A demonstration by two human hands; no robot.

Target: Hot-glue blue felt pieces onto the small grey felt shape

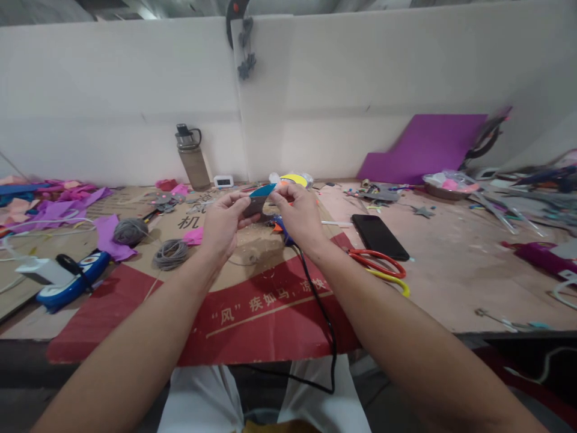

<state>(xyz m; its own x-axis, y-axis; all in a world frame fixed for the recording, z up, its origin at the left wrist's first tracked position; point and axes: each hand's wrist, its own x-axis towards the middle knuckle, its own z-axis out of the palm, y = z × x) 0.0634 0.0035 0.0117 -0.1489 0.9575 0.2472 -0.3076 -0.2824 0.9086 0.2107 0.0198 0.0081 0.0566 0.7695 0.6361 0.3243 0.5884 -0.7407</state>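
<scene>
Above the cardboard, my left hand (pixel 223 221) is closed on a small grey felt-like piece (pixel 253 206) with a teal piece (pixel 262 190) along its top. My right hand (pixel 297 213) pinches the right end of the teal piece, its fingertips close to the left ones. Just below the right hand lies a blue tool (pixel 283 231), partly hidden, with a black cord (pixel 315 288) running off the table's front edge. A ball of grey yarn (pixel 130 231) and a loose grey yarn coil (pixel 171 254) lie left of my left hand.
A printed cardboard sheet (pixel 270 313) covers the table's middle. Right of it lie a phone (pixel 380 236) and red-handled scissors (pixel 377 260). A bottle (pixel 193 159) stands at the back. Felt scraps (pixel 58 207) and a blue power strip (pixel 74 282) occupy the left.
</scene>
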